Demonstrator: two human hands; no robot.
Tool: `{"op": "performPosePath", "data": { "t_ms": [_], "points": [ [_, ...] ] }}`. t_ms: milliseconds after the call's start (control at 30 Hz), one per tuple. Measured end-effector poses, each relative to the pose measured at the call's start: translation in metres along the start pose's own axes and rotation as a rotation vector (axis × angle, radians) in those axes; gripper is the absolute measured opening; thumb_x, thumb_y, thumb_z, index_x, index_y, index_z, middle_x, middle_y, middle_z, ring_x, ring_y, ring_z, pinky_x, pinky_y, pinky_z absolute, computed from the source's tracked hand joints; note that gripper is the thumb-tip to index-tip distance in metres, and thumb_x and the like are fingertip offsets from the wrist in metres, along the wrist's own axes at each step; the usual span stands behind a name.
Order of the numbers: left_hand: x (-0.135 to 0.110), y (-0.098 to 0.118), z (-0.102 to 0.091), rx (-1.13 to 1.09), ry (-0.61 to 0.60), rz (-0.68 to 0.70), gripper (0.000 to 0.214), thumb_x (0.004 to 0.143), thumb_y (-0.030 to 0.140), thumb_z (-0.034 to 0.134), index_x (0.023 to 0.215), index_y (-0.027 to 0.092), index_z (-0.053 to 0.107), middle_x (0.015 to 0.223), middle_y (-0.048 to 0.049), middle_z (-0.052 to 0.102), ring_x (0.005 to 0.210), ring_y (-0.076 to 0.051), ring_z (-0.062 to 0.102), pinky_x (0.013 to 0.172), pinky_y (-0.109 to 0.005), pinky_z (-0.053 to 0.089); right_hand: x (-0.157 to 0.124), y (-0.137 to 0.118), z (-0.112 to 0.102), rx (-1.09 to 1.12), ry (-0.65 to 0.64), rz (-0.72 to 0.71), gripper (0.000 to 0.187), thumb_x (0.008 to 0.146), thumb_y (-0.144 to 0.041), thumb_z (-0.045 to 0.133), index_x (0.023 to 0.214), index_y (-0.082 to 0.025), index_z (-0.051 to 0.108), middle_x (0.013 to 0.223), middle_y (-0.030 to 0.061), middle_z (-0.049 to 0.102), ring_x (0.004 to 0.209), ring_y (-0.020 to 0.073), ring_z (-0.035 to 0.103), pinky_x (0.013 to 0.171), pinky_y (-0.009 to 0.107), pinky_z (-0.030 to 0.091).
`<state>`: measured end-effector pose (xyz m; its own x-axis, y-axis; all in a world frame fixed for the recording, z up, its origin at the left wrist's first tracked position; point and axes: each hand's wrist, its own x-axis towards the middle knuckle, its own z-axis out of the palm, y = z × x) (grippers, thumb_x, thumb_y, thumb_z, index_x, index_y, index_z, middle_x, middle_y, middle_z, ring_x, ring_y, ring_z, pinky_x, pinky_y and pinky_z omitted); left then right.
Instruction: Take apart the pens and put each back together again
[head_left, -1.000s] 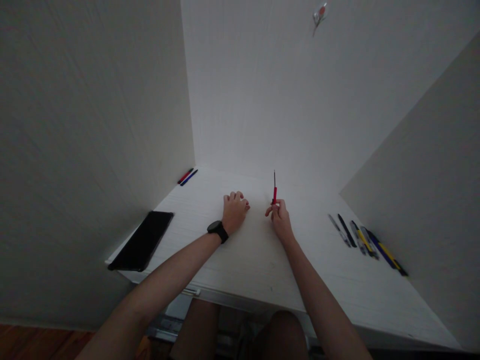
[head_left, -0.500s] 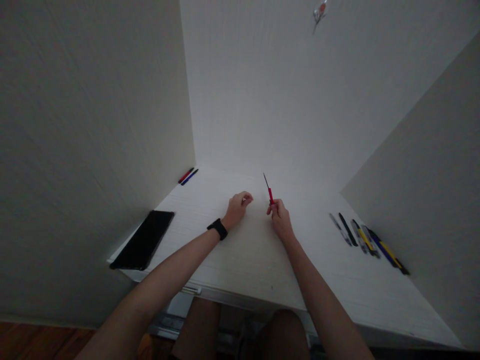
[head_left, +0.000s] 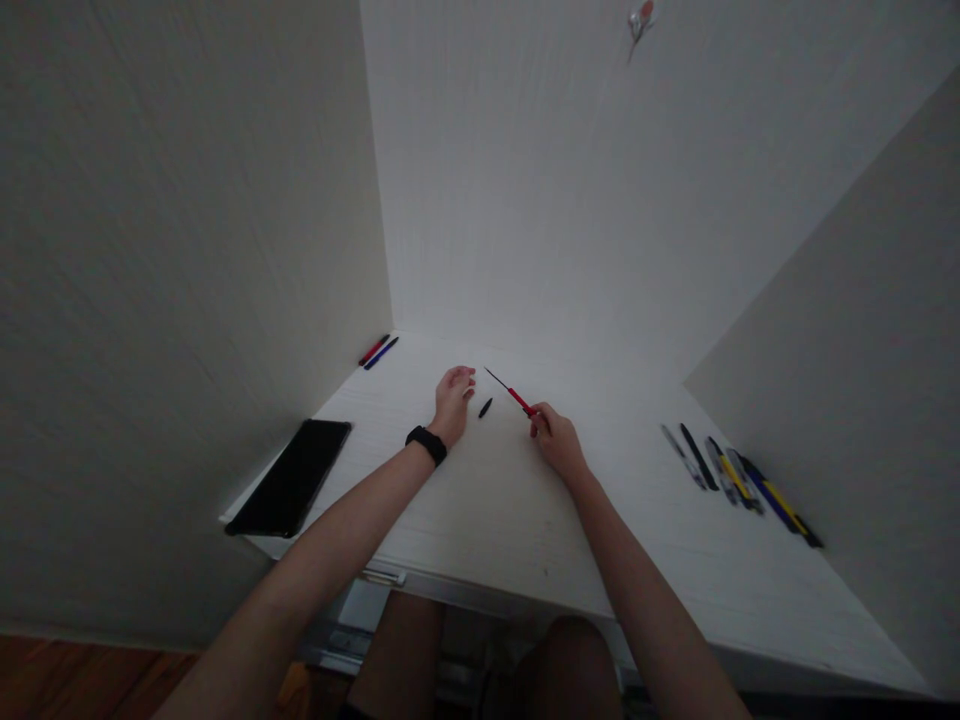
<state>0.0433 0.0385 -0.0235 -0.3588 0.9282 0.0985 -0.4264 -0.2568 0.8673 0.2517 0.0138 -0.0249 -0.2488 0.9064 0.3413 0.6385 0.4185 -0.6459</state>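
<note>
My right hand pinches a red pen barrel by its rear end. A thin dark refill sticks out of the barrel's far end, pointing up and left. My left hand, with a black band on its wrist, is held left of the refill's tip; its fingers are curved and apart, with nothing visible in them. Between the two hands a small black pen tip piece lies on the white tabletop.
A red pen and a blue pen lie in the back left corner. A black tablet rests along the left edge. Several pens and a yellow and blue one line the right side. Walls enclose three sides.
The black tip piece now shows on the table, and my left hand has moved left and opened. The red barrel with its refill has swung to point more leftward.
</note>
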Motion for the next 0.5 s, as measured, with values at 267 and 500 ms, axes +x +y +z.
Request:
{"op": "performPosePath", "data": {
  "t_ms": [267,500],
  "points": [
    [0.0052,-0.0024,-0.0009,-0.072,0.063,0.01,0.018,0.076,0.028,0.068,0.086,0.019,0.056,0.087,-0.0017,0.058,0.066,-0.007,0.048,0.061,-0.021,0.039,0.0006,0.0025,0.0015,-0.039,-0.03,-0.013,0.027,0.092,-0.027,0.04,0.099,-0.021,0.066,0.065,0.0005,0.064,0.056,0.016,0.054,0.06,0.027,0.036],
    [0.0075,-0.0029,-0.0015,-0.049,0.047,0.001,0.019,0.08,0.034,0.066,0.084,0.018,0.058,0.083,-0.0019,0.057,0.063,-0.007,0.046,0.058,-0.021,0.037,0.0003,0.0023,0.0014,-0.057,-0.019,-0.026,0.026,0.092,-0.028,0.042,0.1,-0.023,0.067,0.065,0.0007,0.065,0.057,0.0166,0.056,0.06,0.027,0.037]
  ]
}}
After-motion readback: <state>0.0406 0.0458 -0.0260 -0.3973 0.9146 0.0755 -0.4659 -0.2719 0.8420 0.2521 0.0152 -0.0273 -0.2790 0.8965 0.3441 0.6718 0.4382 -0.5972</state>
